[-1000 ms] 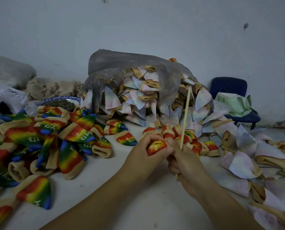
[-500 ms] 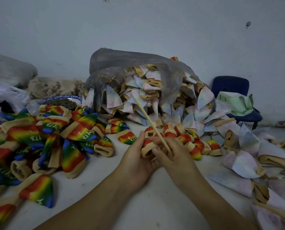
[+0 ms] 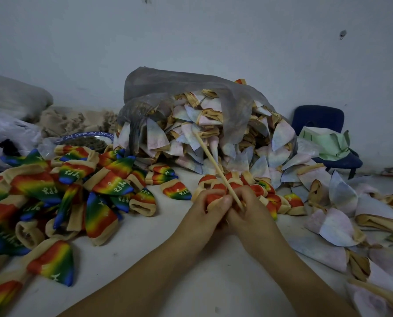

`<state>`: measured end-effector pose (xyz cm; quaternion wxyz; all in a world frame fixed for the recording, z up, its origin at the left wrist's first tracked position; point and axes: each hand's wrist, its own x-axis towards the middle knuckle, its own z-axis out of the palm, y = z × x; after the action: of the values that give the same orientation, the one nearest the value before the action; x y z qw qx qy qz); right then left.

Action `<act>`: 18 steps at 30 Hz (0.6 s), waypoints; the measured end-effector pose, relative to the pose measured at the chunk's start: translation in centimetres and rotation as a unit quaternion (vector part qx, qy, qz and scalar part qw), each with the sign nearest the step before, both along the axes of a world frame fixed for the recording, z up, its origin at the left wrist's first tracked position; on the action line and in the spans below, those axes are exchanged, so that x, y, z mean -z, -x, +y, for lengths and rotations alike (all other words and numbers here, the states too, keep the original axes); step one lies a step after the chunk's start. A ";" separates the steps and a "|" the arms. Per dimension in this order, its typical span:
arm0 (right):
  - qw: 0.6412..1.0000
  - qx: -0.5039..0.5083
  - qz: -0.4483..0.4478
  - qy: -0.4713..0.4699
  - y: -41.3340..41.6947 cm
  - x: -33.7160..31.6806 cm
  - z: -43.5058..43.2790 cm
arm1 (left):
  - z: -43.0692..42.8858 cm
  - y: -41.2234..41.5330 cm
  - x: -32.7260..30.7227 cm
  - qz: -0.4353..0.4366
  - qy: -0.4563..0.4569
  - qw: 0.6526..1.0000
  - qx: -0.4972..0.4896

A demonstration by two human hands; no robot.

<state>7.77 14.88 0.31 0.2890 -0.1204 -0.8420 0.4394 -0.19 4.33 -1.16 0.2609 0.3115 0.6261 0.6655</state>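
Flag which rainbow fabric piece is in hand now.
The red-ended rainbow fabric piece gripped by the left hand, where the right hand holds the thin wooden stick; others lie loose on the white table.

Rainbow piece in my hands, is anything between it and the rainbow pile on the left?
Nothing visible blocks it. The left hand grips the rainbow piece, and the right hand holds the stick at it. Only bare table lies between it and the rainbow pile.

My hands [image 3: 227, 211] work mid-table; finished pieces [image 3: 60, 195] lie left, the bag [image 3: 191, 106] behind, a chair [image 3: 323, 133] far right
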 end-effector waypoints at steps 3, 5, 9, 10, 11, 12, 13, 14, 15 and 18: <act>1.000 0.003 0.004 0.013 0.0 0.1 0.2 | -0.2 0.4 -0.3 0.048 -0.034 0.997 -0.042; 1.000 -0.002 0.002 0.023 0.2 0.0 0.1 | -0.3 0.5 -0.3 0.045 -0.037 0.996 -0.066; 0.999 -0.025 -0.022 0.020 0.2 0.0 0.1 | -0.1 0.7 -0.2 -0.069 -0.037 0.995 -0.055; 0.999 -0.034 -0.029 0.018 0.0 0.1 -0.1 | -0.1 0.9 -0.3 -0.125 -0.051 0.990 -0.030; 0.999 -0.040 -0.035 0.013 -0.1 0.1 -0.2 | -0.2 1.2 -0.4 -0.190 -0.073 0.979 0.003; 0.998 -0.042 -0.038 0.008 -0.1 0.2 -0.4 | -0.4 1.5 -0.6 -0.257 -0.100 0.961 0.035; 0.998 -0.041 -0.040 0.001 -0.1 0.2 -0.5 | -0.6 1.7 -0.7 -0.319 -0.126 0.937 0.064; 0.999 -0.036 -0.040 -0.006 0.0 0.2 -0.6 | -0.7 1.8 -0.8 -0.364 -0.147 0.916 0.086; 0.999 -0.026 -0.041 -0.013 0.1 0.2 -0.5 | -0.7 1.7 -0.7 -0.385 -0.160 0.903 0.102; 0.999 0.003 -0.029 -0.013 0.1 0.2 -0.1 | -0.4 1.2 -0.1 -0.311 -0.126 0.938 0.089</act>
<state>7.69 14.76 0.13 0.2671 -0.1322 -0.8551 0.4242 -1.37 3.95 -1.04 0.4593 0.1737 0.3948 0.7765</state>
